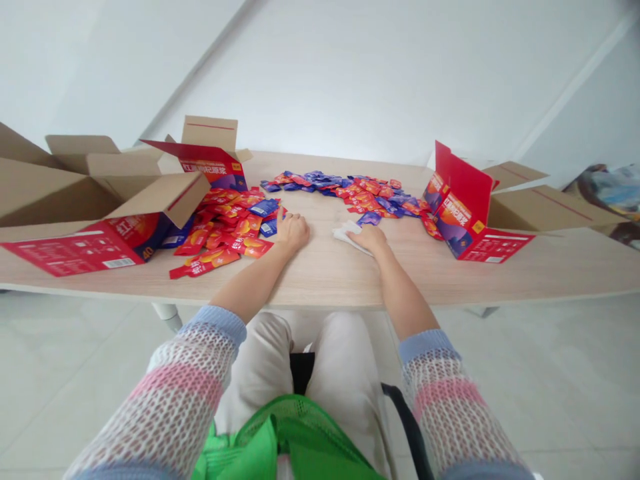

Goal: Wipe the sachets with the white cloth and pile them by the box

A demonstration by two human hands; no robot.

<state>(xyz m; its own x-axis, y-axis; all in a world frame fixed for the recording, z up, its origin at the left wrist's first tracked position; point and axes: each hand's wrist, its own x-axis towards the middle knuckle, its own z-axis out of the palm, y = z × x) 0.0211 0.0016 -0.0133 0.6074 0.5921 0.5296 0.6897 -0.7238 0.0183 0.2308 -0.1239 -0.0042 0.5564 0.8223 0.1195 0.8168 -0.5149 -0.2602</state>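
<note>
My left hand (293, 230) is closed on the table at the right edge of a heap of red sachets (220, 223). Its fingers are curled and its palm is hidden, so I cannot tell whether anything is inside. A blue sachet (269, 228) lies right beside it. Pressed to the tabletop, my right hand (370, 238) grips a white cloth or tissue (349, 233), which sticks out to the left of the fingers. Just beyond that hand lies a purple sachet (369, 219), at the near edge of a band of red and purple sachets (367, 193).
A large open carton (75, 250) stands on the left, with a red open box (213, 170) behind the heap. Another open red box (460, 213) stands on the right. A white wall (350, 80) rises behind the table (320, 277).
</note>
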